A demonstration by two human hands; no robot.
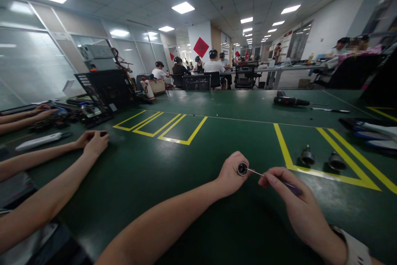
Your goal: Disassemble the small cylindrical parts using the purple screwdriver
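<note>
My left hand (233, 176) is closed around a small round metal fitting (242, 169), its dark hollow end turned up toward me. In my right hand (294, 199) is a thin screwdriver (291, 187) with a dark purple handle. The slim shaft points left and its tip meets the opening of the fitting; how deep it reaches I cannot tell. To the right, two metal fittings with narrow necks, one (307, 156) beside the other (337, 161), stand inside a yellow tape outline on the green table (192, 165).
A power drill (290, 100) and a pen (330, 110) lie at the far right, near pliers-like tools (376, 134). At left are a co-worker's hands (96, 141), another person's hands (43, 112), a white tool (40, 141) and a black computer case (108, 91). People sit behind.
</note>
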